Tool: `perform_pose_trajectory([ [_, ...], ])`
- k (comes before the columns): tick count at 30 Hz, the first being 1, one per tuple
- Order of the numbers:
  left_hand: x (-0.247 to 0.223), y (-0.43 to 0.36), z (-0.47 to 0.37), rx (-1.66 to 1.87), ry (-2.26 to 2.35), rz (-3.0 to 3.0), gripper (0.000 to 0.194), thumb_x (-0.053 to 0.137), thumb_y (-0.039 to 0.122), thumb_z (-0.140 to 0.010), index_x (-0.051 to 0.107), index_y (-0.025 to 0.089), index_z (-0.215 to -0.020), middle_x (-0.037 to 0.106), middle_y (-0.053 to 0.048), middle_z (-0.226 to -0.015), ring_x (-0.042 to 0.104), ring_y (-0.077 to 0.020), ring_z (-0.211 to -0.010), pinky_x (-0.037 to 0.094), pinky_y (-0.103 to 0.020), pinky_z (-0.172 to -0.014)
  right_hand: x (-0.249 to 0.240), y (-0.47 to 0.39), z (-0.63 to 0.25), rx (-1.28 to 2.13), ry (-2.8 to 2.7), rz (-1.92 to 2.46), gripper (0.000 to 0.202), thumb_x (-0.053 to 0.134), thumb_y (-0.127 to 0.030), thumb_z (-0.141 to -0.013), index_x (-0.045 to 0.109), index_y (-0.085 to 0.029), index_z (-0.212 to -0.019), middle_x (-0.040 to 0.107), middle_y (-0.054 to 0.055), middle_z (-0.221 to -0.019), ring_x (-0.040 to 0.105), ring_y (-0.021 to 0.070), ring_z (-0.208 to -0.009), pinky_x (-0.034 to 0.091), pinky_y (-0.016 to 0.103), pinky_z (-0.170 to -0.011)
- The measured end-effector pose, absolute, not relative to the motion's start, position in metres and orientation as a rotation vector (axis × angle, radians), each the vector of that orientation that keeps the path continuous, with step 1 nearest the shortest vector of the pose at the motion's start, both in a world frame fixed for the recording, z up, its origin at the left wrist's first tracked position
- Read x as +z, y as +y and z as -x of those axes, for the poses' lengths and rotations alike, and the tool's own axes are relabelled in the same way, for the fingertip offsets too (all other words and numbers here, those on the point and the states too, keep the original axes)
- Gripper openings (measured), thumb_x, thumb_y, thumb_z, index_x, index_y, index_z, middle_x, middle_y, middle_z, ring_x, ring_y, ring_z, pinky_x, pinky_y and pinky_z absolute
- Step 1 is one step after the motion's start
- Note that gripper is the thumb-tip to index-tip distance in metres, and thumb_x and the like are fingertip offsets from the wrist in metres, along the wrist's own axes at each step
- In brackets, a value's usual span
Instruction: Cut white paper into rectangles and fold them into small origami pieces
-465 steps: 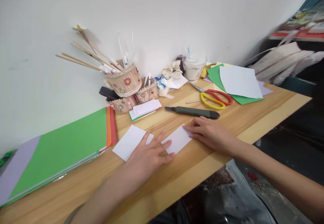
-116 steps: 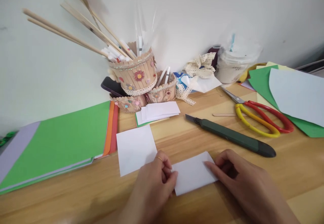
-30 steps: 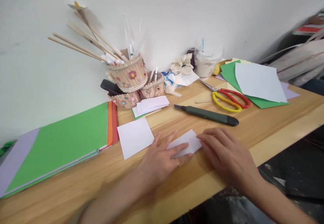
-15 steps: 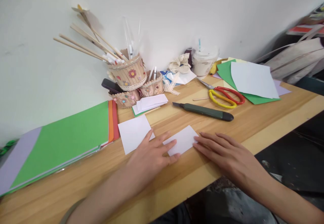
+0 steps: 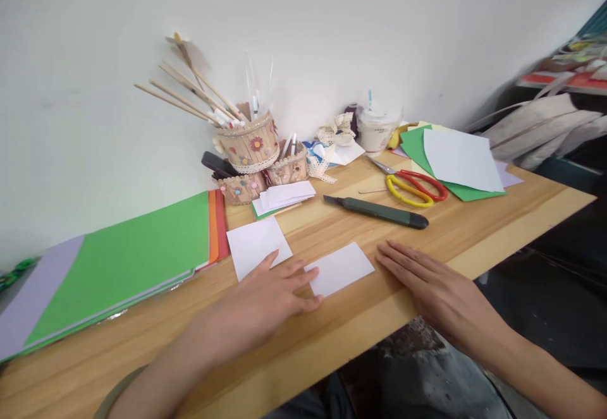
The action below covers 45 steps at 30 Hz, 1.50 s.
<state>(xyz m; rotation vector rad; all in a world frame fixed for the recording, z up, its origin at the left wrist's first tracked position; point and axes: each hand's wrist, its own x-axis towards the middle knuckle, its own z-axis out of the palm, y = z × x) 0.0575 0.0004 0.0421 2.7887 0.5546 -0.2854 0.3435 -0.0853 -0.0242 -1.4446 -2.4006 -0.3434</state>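
Note:
A white paper rectangle (image 5: 342,270) lies flat on the wooden table (image 5: 190,318), between my two hands. My left hand (image 5: 272,289) is spread, with fingertips on the left edge of that rectangle. Behind its raised index finger is a white square sheet (image 5: 256,245), partly covered by the hand. My right hand (image 5: 427,280) rests flat on the wood just right of the rectangle, fingers stretched out and side by side, apart from the paper. Beyond the hands lies a dark green utility knife (image 5: 379,212).
Scissors (image 5: 412,188) with red and yellow handles lie behind the knife. Colored sheets (image 5: 465,160) are at the right, a green paper pack (image 5: 128,261) at the left. Decorated pen holders (image 5: 251,144), small white slips (image 5: 287,196) and a lidded cup (image 5: 378,128) stand along the wall.
My right hand has drawn off the paper rectangle's right edge. My left fingers have slid back left, uncovering more of the rectangle. The camera view has shifted slightly.

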Motion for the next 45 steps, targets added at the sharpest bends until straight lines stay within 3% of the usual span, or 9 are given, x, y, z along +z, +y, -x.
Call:
perform_pose_trajectory([
  [5,0.048,-0.003,-0.056,-0.153,0.564,-2.871,0.062,0.042,-0.009,-0.076,0.056,0.035,-0.117,0.052,-0.002,-0.13,0.039,-0.0228,-0.126,0.016,-0.056,-0.106,-0.019,-0.065,-0.346,-0.475,-2.226,1.508,0.033,0.038,-0.013,-0.088,0.057,-0.011,-0.115,0.062,0.012,-0.118,0.059,0.0221,-0.106,0.05,0.037,-0.089],
  [9,0.041,0.002,-0.067,-0.028,0.519,-2.925,0.05,0.04,-0.007,-0.078,0.063,0.029,-0.104,0.063,-0.001,-0.098,0.051,-0.0178,-0.105,0.032,-0.041,-0.1,-0.013,-0.03,-0.346,-0.547,-2.236,1.676,0.035,0.034,-0.016,-0.091,0.054,-0.005,-0.118,0.059,0.016,-0.121,0.053,0.0254,-0.113,0.044,0.04,-0.093],
  [13,0.024,0.011,-0.075,-0.068,0.484,-2.946,0.062,0.043,-0.007,-0.074,0.046,0.025,-0.127,0.044,-0.004,-0.136,0.033,-0.0245,-0.128,0.029,-0.048,-0.103,-0.01,-0.005,-0.345,-0.571,-2.249,1.759,0.037,0.038,-0.02,-0.091,0.052,-0.002,-0.119,0.059,0.021,-0.117,0.05,0.0317,-0.113,0.042,0.047,-0.092],
  [16,0.016,0.011,-0.079,-0.183,0.584,-2.983,0.058,0.04,-0.002,-0.082,0.038,0.026,-0.133,0.034,-0.004,-0.144,0.027,-0.0271,-0.131,0.026,-0.054,-0.102,-0.009,0.0,-0.345,-0.557,-2.294,1.772,0.034,0.036,-0.015,-0.09,0.054,-0.003,-0.116,0.062,0.019,-0.107,0.054,0.0297,-0.105,0.043,0.042,-0.088],
  [21,0.011,0.007,-0.085,0.007,0.897,-3.055,0.033,0.044,0.022,-0.092,0.048,0.021,-0.125,0.054,-0.01,-0.113,0.047,-0.0271,-0.108,0.036,-0.047,-0.094,-0.002,-0.015,-0.346,-0.54,-2.281,1.826,0.038,0.031,-0.013,-0.089,0.049,-0.005,-0.122,0.06,0.019,-0.103,0.059,0.0274,-0.089,0.047,0.038,-0.072],
  [25,0.002,0.012,-0.085,0.124,1.008,-2.988,0.028,0.037,0.019,-0.094,0.055,0.018,-0.115,0.054,-0.007,-0.093,0.052,-0.0227,-0.089,0.046,-0.036,-0.077,0.008,-0.055,-0.348,-0.371,-2.313,1.805,0.049,0.032,-0.018,-0.089,0.031,-0.017,-0.138,0.056,0.013,-0.112,0.062,0.0199,-0.07,0.043,0.026,-0.045],
  [32,-0.013,0.017,-0.083,0.186,0.926,-2.934,0.036,0.046,0.021,-0.091,0.047,0.011,-0.125,0.042,-0.016,-0.136,0.038,-0.0294,-0.126,0.035,-0.044,-0.103,0.014,-0.116,-0.366,-0.145,-2.599,1.511,0.072,0.031,0.0,-0.074,0.027,-0.024,-0.142,0.059,0.009,-0.106,0.062,0.0133,-0.063,0.049,0.022,-0.05],
  [37,-0.014,0.019,-0.082,0.054,0.827,-2.983,0.039,0.038,0.019,-0.094,0.041,0.015,-0.133,0.033,-0.018,-0.143,0.027,-0.03,-0.133,0.033,-0.046,-0.104,0.005,-0.123,-0.38,-0.048,-2.672,1.445,0.073,0.034,0.001,-0.074,0.029,-0.027,-0.141,0.061,0.007,-0.106,0.065,0.0151,-0.072,0.053,0.023,-0.056],
  [45,-0.012,0.019,-0.081,0.035,0.808,-2.977,0.039,0.033,0.019,-0.096,0.042,0.013,-0.133,0.032,-0.02,-0.143,0.025,-0.0276,-0.133,0.033,-0.043,-0.105,0.008,-0.121,-0.374,-0.085,-2.711,1.439,0.078,0.033,0.008,-0.069,0.033,-0.025,-0.139,0.061,0.009,-0.106,0.064,0.0159,-0.077,0.053,0.025,-0.062],
])
